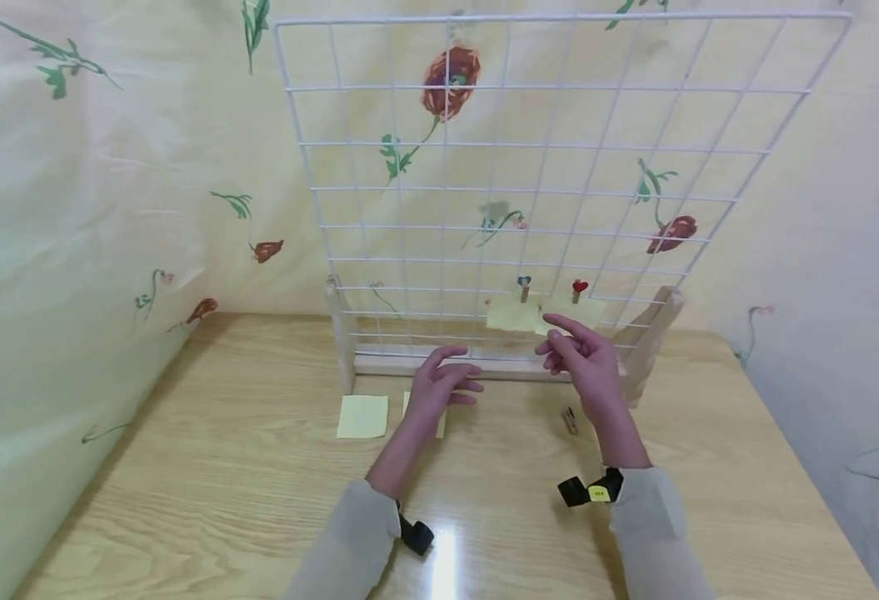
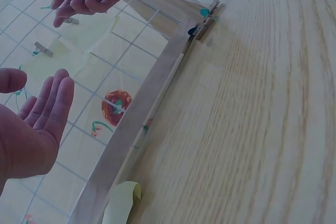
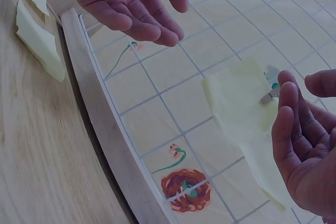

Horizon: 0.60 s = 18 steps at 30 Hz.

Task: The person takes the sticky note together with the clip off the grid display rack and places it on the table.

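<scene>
My left hand (image 1: 442, 387) hovers in front of the rack's bottom rail, fingers spread and relaxed, holding nothing. To its right, my right hand (image 1: 585, 362) is raised close before the grid, its fingers loosely bent and thumb apart from them in the right wrist view. Two pale yellow paper notes hang side by side on the white wire grid (image 1: 446, 143). A clothespin with a blue-grey heart (image 1: 525, 288) tops the left note (image 1: 510, 315); a clothespin with a red heart (image 1: 578, 290) tops the right note (image 1: 592, 311), whose lower part my right hand partly covers.
On the table (image 1: 207, 467) lie one yellow note (image 1: 362, 417) and another note (image 1: 441, 427) partly hidden by my left forearm. Small wooden clothespins (image 2: 203, 27) lie near the rack's right foot. Wooden uprights (image 1: 652, 342) support the grid; flowered cloth hangs behind and beside it.
</scene>
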Tool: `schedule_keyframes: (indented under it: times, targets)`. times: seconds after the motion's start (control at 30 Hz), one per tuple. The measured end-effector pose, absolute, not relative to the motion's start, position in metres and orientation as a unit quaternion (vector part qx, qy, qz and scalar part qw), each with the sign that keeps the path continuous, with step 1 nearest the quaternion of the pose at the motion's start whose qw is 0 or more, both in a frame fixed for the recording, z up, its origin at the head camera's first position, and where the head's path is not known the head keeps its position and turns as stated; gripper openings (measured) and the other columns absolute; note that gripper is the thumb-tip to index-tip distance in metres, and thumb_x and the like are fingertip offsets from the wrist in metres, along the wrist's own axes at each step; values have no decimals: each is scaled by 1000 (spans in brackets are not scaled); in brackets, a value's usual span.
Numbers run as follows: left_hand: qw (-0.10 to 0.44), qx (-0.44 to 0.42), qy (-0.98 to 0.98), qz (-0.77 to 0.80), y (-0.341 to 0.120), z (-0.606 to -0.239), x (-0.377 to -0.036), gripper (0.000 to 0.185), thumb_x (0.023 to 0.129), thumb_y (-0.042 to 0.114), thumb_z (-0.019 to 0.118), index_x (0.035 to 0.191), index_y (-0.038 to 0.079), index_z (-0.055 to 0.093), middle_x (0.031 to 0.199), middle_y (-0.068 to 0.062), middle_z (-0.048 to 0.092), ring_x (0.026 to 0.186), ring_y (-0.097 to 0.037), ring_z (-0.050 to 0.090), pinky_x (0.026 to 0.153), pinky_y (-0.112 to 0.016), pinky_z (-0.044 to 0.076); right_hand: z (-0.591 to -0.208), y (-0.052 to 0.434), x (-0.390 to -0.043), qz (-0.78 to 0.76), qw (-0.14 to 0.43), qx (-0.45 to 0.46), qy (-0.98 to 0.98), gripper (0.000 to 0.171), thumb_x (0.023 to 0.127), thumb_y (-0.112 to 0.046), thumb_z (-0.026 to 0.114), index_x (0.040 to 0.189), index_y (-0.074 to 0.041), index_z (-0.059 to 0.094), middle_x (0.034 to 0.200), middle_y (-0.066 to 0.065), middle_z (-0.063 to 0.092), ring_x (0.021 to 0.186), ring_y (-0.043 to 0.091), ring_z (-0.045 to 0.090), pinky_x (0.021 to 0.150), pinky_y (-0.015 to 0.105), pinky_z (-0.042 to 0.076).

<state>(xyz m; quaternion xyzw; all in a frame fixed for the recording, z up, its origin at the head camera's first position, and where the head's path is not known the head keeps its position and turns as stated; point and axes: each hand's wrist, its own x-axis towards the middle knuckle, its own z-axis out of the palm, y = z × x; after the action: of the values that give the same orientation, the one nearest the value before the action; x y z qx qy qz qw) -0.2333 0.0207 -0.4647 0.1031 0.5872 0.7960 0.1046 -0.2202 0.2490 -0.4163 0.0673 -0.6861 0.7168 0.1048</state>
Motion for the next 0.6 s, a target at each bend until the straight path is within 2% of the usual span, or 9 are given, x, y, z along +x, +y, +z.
schedule_keyframes:
  times: [0.23, 0.47, 0.6]
  targets:
    - [104, 83, 581, 803, 22, -461, -239, 31, 94, 13, 59, 124, 8, 53, 112, -27, 65, 81, -20, 70, 71, -34, 60, -411, 245, -224, 714, 102, 53, -690, 44, 96, -20, 60, 134, 1, 52, 75, -5, 71, 59, 7, 61, 57, 17, 53]
    - [104, 79, 572, 810, 28, -460, -242, 35, 94, 14, 59, 127, 7, 53, 114, -27, 65, 88, -30, 70, 71, -34, 60, -411, 237, -232, 720, 113, 71, -681, 45, 96, -15, 59, 138, -1, 49, 74, -4, 71, 58, 7, 61, 57, 17, 53]
    - [108, 71, 567, 814, 32, -460, -243, 38, 94, 15, 59, 130, 6, 51, 113, -25, 66, 86, -27, 71, 71, -34, 60, -412, 234, -237, 719, 113, 77, -682, 49, 96, -15, 59, 141, -2, 45, 75, -5, 71, 58, 8, 61, 58, 18, 54]
